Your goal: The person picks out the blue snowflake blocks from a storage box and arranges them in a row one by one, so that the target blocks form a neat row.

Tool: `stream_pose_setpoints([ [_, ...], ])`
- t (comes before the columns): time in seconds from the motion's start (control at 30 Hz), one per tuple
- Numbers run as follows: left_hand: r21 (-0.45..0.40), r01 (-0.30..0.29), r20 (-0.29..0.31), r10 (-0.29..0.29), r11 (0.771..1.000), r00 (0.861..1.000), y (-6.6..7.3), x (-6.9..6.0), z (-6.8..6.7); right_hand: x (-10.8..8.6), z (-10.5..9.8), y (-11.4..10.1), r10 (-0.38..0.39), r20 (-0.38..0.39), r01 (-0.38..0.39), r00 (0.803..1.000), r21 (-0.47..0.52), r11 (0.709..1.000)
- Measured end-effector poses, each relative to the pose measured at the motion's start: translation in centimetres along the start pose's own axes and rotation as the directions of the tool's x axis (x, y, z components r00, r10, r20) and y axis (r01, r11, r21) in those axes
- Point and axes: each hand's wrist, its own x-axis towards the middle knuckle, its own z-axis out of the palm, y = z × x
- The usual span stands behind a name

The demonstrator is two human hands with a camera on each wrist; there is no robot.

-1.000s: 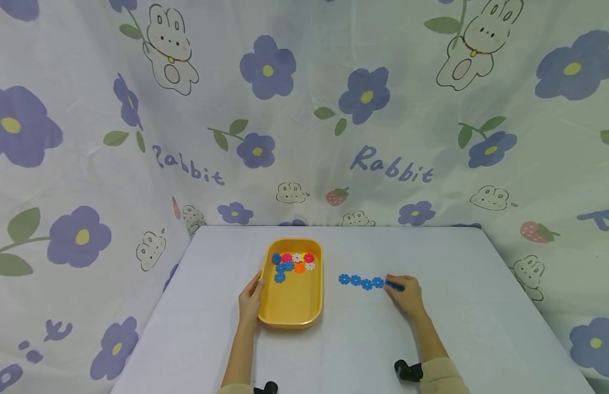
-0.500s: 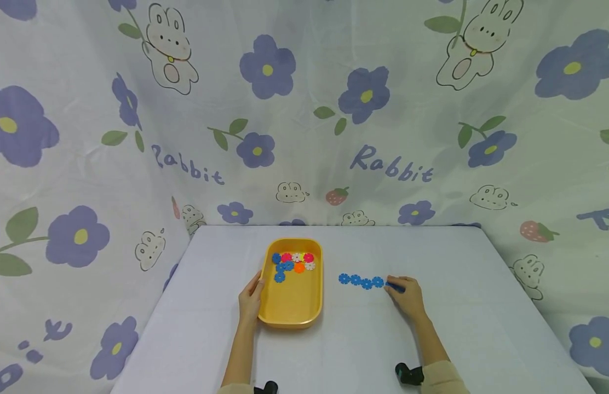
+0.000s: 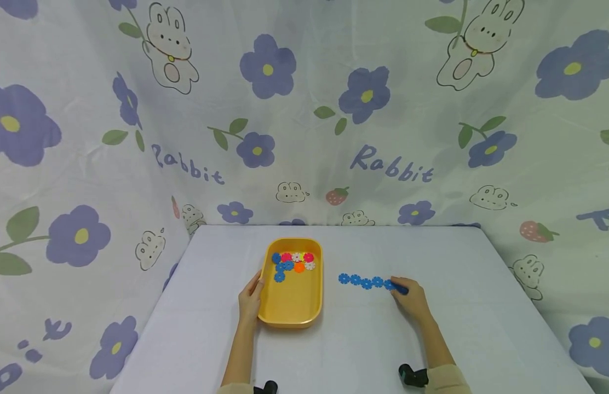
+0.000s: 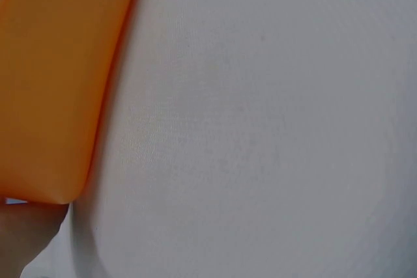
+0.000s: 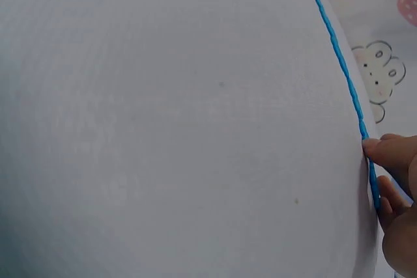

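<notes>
Left hand (image 3: 250,301) grips the near part of the tray's (image 3: 291,311) left wall, thumb by the rim; the left wrist view shows it at a tray corner too. Right hand (image 3: 411,300), off to the right of the tray, pinches the far-right end of a blue chain (image 3: 367,284), thumb and fingers on either side. Can't tell whether chain or tray is lifted at all.

Blue chain: right of the tray and apart from it, runs sideways, slightly wavy. Six blue discs counted, last one partly covered by fingers; more could be hidden. Discs look linked.

Step in hand, as judged: steadying the tray while handling the chain by its end. Next move would call for a firm pinch so the links don't pop apart, and a steady tray.

Loose flower discs (image 3: 299,267) inside the tray, bunched at its far end: four blue, two pinkish-red, two white, one orange, plus a bit of yellow mostly hidden. Some overlap, count may be short.

Two beige sleeves (image 3: 447,378), two black gadgets (image 3: 414,376) at the wrists, nearer than the tray. One white table (image 3: 354,350) under the tray, rabbit-print curtain (image 3: 304,120) behind it.
</notes>
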Motion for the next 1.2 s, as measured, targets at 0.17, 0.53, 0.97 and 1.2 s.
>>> stream_pose_setpoints([
  [0.17,-0.004,0.0,0.0,0.0,1.0,1.0,0.0,0.0,0.0,0.0,0.1,-0.2,0.0,-0.003,0.0,1.0,0.001,1.0],
  [0.53,-0.004,-0.007,0.003,0.007,1.0,1.0,0.1,0.1,0.2,0.1,-0.2,0.4,0.036,0.005,-0.036,0.999,0.048,0.998],
  [0.97,-0.003,-0.01,-0.013,0.01,1.0,1.0,-0.1,0.2,0.1,0.2,0.0,-0.1,0.038,-0.079,-0.032,0.996,0.075,0.997],
  [1.2,-0.004,-0.002,0.001,0.002,1.0,1.0,-0.1,0.0,0.0,0.8,0.7,-1.4,0.023,-0.098,-0.015,0.995,0.075,0.997],
])
